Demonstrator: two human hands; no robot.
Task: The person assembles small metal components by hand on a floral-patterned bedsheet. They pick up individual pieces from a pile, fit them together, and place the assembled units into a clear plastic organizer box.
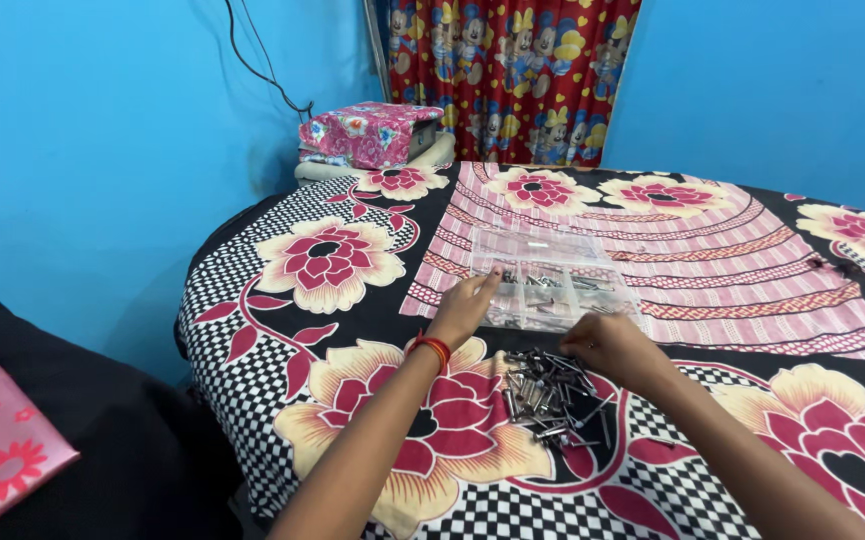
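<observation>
Both hands are being used over a bed: the left hand [463, 308], fingers stretched out and nothing visibly held, is being rested on the near-left edge of a clear plastic organizer box [551, 278]; the right hand [608, 348] is being curled loosely over a pile of small metal screws [550, 393], and whether anything is being pinched cannot be told. The pile is lying loose on the flowered bedsheet [333, 260], just in front of the box. Risk being judged: screws are likely being scattered or lost in the soft sheet if the pile is being nudged; the light box could be tipped by left-hand pressure.
</observation>
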